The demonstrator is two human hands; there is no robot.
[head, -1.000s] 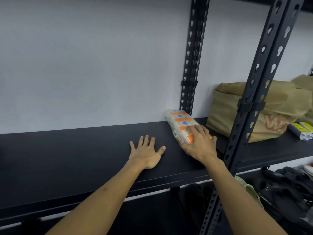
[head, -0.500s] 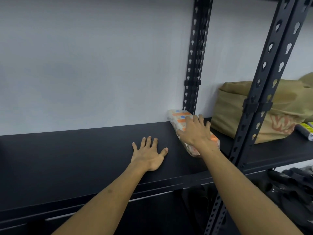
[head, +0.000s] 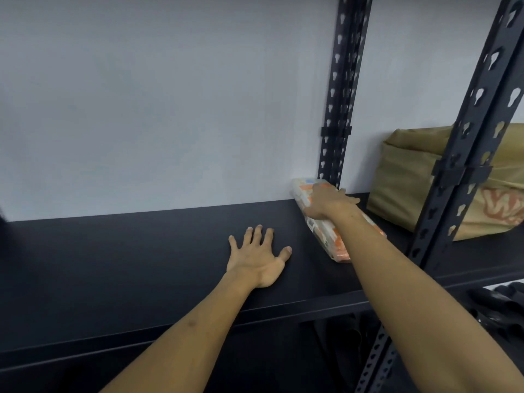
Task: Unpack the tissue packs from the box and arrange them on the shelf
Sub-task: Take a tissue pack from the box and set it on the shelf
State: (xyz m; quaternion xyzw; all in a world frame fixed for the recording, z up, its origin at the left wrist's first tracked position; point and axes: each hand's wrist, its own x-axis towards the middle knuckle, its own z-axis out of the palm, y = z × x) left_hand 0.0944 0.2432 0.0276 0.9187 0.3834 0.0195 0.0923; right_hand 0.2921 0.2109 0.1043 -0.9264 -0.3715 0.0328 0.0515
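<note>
A tissue pack [head: 326, 236], white with orange and blue print, lies flat on the black shelf [head: 127, 251], its far end against the white wall beside the rear upright. My right hand [head: 326, 202] lies on top of the pack's far half, fingers stretched toward the wall. My left hand [head: 259, 256] rests palm-down on the bare shelf board to the left of the pack, fingers spread, holding nothing. No box is in view.
A black perforated upright [head: 340, 95] stands at the wall, and a second upright [head: 465, 151] rises at the shelf's front right. A tan fabric bag [head: 402, 177] sits on the shelf beyond them. Dark items [head: 499, 304] lie on the lower level at right.
My right hand slid along the pack from its near end to its far end, and the pack went deeper toward the wall. My left hand stayed flat on the shelf.
</note>
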